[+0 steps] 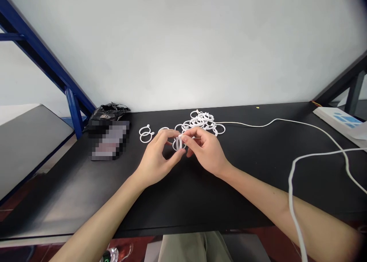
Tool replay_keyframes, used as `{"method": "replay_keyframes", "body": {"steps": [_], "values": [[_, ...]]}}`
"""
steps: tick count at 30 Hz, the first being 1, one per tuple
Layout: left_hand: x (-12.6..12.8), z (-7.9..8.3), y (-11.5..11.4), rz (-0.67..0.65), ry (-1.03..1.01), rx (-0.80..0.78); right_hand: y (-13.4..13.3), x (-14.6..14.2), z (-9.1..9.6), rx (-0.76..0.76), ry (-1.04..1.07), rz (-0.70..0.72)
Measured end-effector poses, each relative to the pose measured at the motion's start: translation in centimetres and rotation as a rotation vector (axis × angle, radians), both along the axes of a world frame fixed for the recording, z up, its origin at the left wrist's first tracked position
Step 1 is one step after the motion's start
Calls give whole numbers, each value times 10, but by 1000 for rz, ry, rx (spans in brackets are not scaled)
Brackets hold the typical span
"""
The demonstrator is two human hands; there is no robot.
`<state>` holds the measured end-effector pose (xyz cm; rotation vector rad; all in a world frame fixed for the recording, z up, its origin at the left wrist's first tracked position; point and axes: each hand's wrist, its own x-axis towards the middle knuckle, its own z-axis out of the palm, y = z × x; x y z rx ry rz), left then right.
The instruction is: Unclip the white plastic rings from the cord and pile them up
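Observation:
Both my hands meet over the middle of a black table point(252, 166). My left hand point(156, 160) and my right hand point(205, 151) pinch the same small white plastic ring point(179, 142) between their fingertips, just above the tabletop. Right behind the hands lies a pile of several white rings point(202, 121). Two more white rings point(145, 134) lie apart to the left of the pile, and another one point(164, 130) shows just beyond my left fingers.
A black crumpled bag point(109, 111) and a blurred flat object point(110, 141) sit at the table's left. A white cable point(289, 122) runs from the pile to the right and loops over my right forearm. A white box point(341, 124) lies far right. A blue frame point(71, 113) stands left.

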<state>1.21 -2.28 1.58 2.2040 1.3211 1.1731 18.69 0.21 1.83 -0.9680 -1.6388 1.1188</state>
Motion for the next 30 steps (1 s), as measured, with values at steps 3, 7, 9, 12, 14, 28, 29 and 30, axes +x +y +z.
{"method": "replay_keyframes", "body": {"steps": [3,7,9,12,14,28,29,30], "values": [[-3,-2,3,32,21,-31,2,1,-1,10,-26,-12],[-17,-6,15,389,182,93,6,2,-2,79,-110,-59],[-31,-11,25,598,310,130,7,2,-2,117,-156,-60],[-52,-19,39,730,427,26,6,2,-2,165,-222,-30],[-62,-24,46,749,456,-40,5,1,-3,193,-261,0],[-28,-31,35,371,576,129,6,1,-8,331,-387,37],[-29,-30,35,366,549,119,6,1,-8,330,-394,37],[-29,-29,35,354,507,108,6,1,-8,329,-400,35]]}}
